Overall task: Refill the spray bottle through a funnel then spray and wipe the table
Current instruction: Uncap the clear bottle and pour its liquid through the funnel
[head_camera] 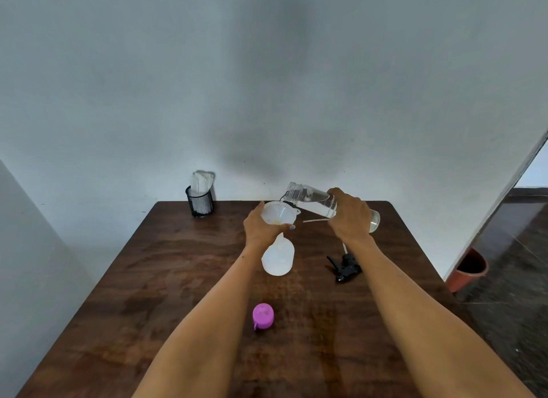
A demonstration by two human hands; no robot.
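Note:
A translucent white spray bottle (278,257) stands uncapped on the brown wooden table (166,279). A white funnel (280,213) sits in its neck, and my left hand (261,228) grips the funnel from the left. My right hand (351,216) holds a clear water bottle (311,200) tipped on its side, mouth over the funnel's rim, with water inside. The black spray trigger head (345,267) with its thin tube lies on the table to the right of the spray bottle.
A purple cap (263,315) lies near me at the table's middle. A black mesh holder (200,202) with white cloths stands at the back left against the wall. A red-brown bucket (468,269) sits on the floor to the right.

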